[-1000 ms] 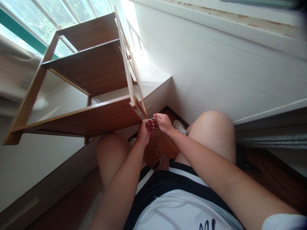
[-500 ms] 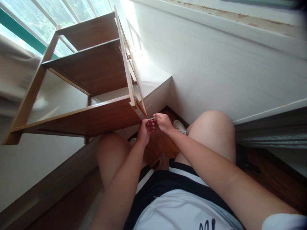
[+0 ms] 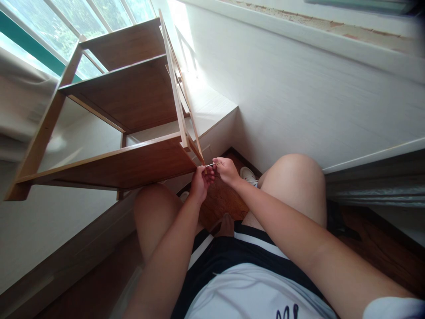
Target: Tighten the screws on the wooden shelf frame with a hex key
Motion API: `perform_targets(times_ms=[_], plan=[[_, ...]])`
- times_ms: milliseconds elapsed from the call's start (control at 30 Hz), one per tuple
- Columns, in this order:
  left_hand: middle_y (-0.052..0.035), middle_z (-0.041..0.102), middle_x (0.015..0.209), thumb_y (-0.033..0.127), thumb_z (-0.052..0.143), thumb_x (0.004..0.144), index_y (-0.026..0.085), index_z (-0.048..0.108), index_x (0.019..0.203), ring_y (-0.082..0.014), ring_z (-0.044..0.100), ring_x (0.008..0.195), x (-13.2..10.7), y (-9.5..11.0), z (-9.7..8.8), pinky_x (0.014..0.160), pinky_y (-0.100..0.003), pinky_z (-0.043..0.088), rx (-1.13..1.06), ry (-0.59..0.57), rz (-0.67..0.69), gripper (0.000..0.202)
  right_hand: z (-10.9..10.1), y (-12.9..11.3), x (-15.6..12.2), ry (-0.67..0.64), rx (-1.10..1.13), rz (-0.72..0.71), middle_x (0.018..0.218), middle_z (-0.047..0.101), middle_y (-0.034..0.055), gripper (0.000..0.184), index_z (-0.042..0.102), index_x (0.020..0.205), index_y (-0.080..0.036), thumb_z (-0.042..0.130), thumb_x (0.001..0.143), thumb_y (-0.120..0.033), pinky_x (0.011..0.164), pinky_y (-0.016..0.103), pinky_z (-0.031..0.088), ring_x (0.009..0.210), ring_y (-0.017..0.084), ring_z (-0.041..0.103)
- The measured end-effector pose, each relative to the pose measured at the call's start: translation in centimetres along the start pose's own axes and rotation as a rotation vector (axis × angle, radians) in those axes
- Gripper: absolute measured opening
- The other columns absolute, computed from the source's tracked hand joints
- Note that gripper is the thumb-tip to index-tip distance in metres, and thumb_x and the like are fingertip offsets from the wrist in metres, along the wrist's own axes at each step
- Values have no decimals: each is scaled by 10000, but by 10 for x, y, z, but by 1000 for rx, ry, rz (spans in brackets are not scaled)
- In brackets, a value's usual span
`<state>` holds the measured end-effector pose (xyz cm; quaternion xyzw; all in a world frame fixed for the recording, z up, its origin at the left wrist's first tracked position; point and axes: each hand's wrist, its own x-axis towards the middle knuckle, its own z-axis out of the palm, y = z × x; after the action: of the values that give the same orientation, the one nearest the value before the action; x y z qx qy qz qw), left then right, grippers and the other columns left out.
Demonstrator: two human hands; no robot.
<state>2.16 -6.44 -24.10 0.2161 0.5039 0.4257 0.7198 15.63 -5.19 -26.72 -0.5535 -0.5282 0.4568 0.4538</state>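
Largest: white panel wall point(image 3: 299, 93), faint grain, fills upper right. Next, brown wooden rack point(image 3: 129, 95), flat shelves between light-edged posts, upper left, slanted in view; its near lower corner ends at the hands. Lowest shelf passes just above the bare left knee point(image 3: 154, 206); contact there unclear. Behind the rack, barred window point(image 3: 43, 22) with greenery outside and a teal strip point(image 3: 33, 46) across it. Beige cloth curtain point(image 3: 23, 102) at left edge, by the window. White shirt point(image 3: 252, 292) with dark lettering, bottom centre; black shorts point(image 3: 222, 252) with white bands above it. Bare right knee point(image 3: 295, 186) right of the hands, knees well apart, dark reddish wooden floor point(image 3: 215, 201) between. White box-like ledge point(image 3: 214, 106) beyond the rack, against the wall, sunlit. Right hand point(image 3: 227, 170): fingers curled together, thumb and forefinger clamped on a thin pale rod. Left hand point(image 3: 202, 181): at the rack's corner, fingers loosely bent, palm partly up; cannot tell if they grip the wood or just support it. White shoe point(image 3: 248, 176) on the floor past the right hand. Smallest: thin pale rod point(image 3: 209, 165), roughly level in view, spanning between both hands at the rack's corner; far tip hidden, type too small to tell.
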Motion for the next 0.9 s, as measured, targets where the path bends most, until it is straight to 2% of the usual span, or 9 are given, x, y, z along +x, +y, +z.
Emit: perform_targets(times_ms=[300, 900], plan=[[-7, 625, 708, 418, 570, 772, 153, 669, 814, -95, 545, 553, 1, 0, -1, 515, -216, 408, 3, 0, 2, 286, 0, -2, 0, -4, -15, 13, 608, 560, 2, 647, 543, 664, -187, 405, 886, -779, 562, 249, 331, 573, 132, 451], [-8, 633, 710, 425, 579, 786, 160, 671, 812, -97, 548, 558, 2, -2, -2, 516, -217, 414, 1, -9, 2, 281, 0, 1, 3, -11, 22, 12, 542, 489, -19, 650, 530, 622, -189, 423, 878, -776, 549, 259, 309, 535, 122, 410]])
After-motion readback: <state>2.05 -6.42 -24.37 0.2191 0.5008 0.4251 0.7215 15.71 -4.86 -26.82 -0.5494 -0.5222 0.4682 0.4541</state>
